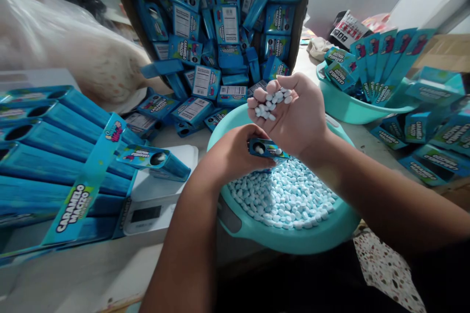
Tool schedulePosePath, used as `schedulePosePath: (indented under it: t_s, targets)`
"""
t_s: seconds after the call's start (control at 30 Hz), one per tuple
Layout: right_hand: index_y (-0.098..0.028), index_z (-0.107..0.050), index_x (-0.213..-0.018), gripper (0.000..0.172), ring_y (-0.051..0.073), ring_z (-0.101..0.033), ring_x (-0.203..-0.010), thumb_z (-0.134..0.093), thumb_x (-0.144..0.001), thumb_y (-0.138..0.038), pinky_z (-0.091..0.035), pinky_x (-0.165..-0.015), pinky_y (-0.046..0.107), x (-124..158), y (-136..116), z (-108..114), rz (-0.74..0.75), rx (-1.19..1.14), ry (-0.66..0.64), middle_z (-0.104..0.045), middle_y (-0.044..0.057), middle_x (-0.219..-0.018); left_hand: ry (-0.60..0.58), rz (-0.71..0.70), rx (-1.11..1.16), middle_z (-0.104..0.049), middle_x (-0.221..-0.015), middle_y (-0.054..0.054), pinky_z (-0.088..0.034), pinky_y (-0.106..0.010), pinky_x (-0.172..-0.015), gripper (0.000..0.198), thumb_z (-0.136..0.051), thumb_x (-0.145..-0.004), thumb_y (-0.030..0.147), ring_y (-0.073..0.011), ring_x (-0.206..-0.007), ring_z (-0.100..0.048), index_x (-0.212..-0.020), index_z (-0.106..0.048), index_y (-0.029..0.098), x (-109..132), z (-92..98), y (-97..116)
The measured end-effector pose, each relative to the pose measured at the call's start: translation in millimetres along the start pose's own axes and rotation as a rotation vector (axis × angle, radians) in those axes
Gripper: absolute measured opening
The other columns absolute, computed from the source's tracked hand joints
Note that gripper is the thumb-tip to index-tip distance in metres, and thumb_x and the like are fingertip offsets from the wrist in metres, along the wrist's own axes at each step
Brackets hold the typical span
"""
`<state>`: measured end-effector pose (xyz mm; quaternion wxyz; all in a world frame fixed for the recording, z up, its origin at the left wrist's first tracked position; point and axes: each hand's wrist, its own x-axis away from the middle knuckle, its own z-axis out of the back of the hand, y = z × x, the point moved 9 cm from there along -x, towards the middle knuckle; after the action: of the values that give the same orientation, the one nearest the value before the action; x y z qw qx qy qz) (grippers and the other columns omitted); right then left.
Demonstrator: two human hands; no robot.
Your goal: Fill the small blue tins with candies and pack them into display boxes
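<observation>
Pale blue candies (273, 102) lie heaped in the right hand (293, 122), which is turned palm up with its grip half curled round them, just above the small blue box (267, 148). The left hand (235, 154) has its grip clamped on that box, holding it on its side with the open end towards the left, one candy showing in the mouth. Both hands hang over the teal basin (286, 242) at the near edge of the tabletop, which holds a bed of loose candy (282, 195). The step in hand looks like filling the box from the palm. Feeding candies in would call for bringing the narrow mouth under the fingertips and letting only a few slide at once. A white scale (157, 200) with an open box (154, 159) on it sits left of the basin, and closed boxes (220, 49) are piled at the far edge.
</observation>
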<state>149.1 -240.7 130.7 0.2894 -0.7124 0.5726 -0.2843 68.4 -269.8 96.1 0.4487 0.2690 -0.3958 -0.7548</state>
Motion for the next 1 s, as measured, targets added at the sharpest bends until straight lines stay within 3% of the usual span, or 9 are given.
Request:
schedulePosePath:
  t_s: [0.3,0.4,0.57,0.77,1.0]
  targets:
    - [-0.021,-0.05,-0.07,0.023,0.014,-0.067,-0.069,-0.052,-0.088,-0.035,-0.058,-0.08,0.033,2.1,6.5,-9.4,-0.005,0.104,-0.159,-0.059,-0.002,-0.066,-0.03,0.02,-0.087,-0.074,-0.104,-0.003,-0.052,-0.033,-0.079,0.044,-0.08,-0.07,0.035,-0.0233,-0.092,-0.067,-0.108,-0.068,0.018,0.1,0.2,4.5]
    - [-0.022,-0.049,-0.066,0.032,0.017,-0.069,-0.077,-0.055,-0.088,-0.045,-0.057,-0.087,0.036,5.0,5.5,-13.1,-0.002,0.175,-0.213,-0.063,0.0,-0.071,0.001,-0.013,-0.091,-0.074,-0.106,-0.002,-0.052,-0.032,-0.078,0.043,-0.08,-0.07,0.033,-0.0236,-0.094,-0.067,-0.109,-0.069,0.019,1.0,3.2,8.5]
    - [-0.022,-0.045,-0.059,0.045,0.022,-0.069,-0.093,-0.06,-0.086,-0.055,-0.055,-0.092,0.038,11.0,3.4,-16.2,-0.028,0.327,-0.245,-0.072,0.003,-0.089,0.026,-0.073,-0.073,-0.075,-0.097,-0.001,-0.052,-0.032,-0.076,0.033,-0.078,-0.072,0.03,-0.022,-0.09,-0.067,-0.103,-0.071,0.021,1.2,5.0,12.5]
    - [-0.021,-0.048,-0.055,0.052,0.023,-0.068,-0.103,-0.057,-0.087,-0.061,-0.052,-0.097,0.037,12.0,-2.8,-16.8,0.032,0.451,-0.277,-0.074,0.003,-0.094,0.084,0.026,-0.09,-0.074,-0.099,-0.003,-0.052,-0.034,-0.076,0.04,-0.083,-0.066,0.039,-0.023,-0.089,-0.068,-0.1,-0.07,0.021,-0.2,9.0,-2.7]
    - [-0.021,-0.056,-0.061,0.046,0.021,-0.064,-0.107,-0.056,-0.09,-0.056,-0.05,-0.095,0.034,6.5,-11.5,-15.0,0.169,0.662,-0.224,-0.072,0.005,-0.096,0.196,0.087,0.084,-0.074,-0.09,-0.003,-0.054,-0.034,-0.07,0.039,-0.086,-0.062,0.034,-0.0216,-0.08,-0.069,-0.095,-0.069,0.021,1.0,16.0,-8.0]
